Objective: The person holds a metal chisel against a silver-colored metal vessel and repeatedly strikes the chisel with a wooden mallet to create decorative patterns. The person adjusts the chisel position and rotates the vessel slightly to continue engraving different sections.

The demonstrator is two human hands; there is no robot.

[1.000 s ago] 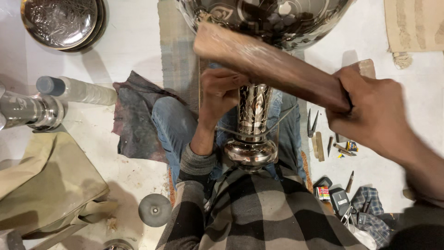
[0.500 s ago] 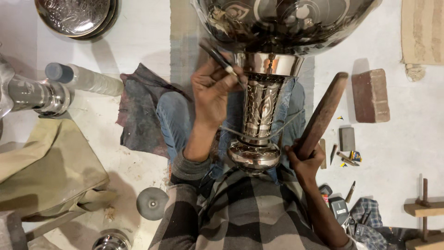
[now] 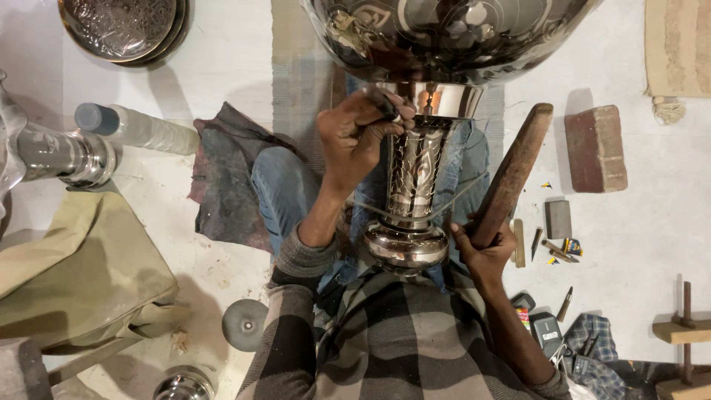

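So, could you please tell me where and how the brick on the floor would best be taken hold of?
Take the brick across its two long sides, near the middle, coming straight down from above. It lies flat on the floor with its broad face up and bare floor along both long sides, so fingers should fit there. The wooden mallet in the right hand lies to one side, apart from it.
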